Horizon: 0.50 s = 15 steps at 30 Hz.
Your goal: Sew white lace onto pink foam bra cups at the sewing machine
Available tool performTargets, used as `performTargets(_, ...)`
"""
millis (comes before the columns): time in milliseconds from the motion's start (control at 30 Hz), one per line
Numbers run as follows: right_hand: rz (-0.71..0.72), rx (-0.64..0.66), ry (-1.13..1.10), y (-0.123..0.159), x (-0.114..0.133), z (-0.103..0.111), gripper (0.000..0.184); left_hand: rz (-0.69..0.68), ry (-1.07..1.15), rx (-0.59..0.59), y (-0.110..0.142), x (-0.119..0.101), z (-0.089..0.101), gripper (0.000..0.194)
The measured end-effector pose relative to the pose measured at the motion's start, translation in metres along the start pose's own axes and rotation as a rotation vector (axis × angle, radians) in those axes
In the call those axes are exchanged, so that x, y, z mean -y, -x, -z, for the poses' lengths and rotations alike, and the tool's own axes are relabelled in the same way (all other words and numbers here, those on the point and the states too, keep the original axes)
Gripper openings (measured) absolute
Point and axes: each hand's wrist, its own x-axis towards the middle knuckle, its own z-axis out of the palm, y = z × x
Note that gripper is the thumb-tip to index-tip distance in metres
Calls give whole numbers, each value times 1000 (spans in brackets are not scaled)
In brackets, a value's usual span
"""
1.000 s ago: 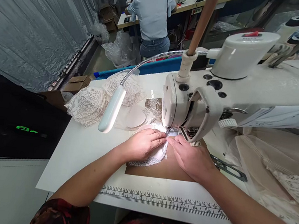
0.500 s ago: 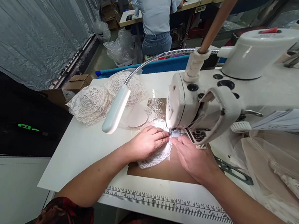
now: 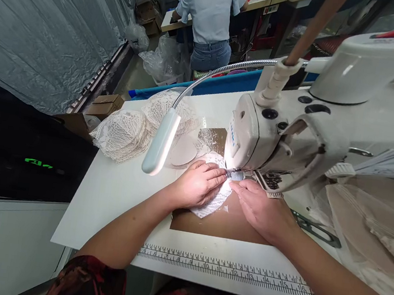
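A small white lace piece lies on the brown plate under the head of a white sewing machine. My left hand rests flat on the lace, fingers stretched toward the presser foot. My right hand presses the lace's right edge just in front of the foot, fingers together and pointing left. Both hands' fingertips nearly meet at the needle area.
A gooseneck lamp hangs over the table's left part. Lace pieces and a round pad lie behind it. Scissors sit to the right, beige fabric beyond. A printed ruler edges the table. A person stands at a far bench.
The lace piece has fed further under the presser foot, away from me, and both hands followed it. The view shifted slightly, so the machine sits more to the right.
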Motion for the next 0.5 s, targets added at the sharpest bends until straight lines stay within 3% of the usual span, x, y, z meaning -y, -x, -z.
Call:
performTargets(300,-32,104,24,-6,5,7,41,62,-7,-27,1,5,-2,39)
performTargets(500,8,49,19,-5,3,8,40,60,-22,4,3,4,1,36)
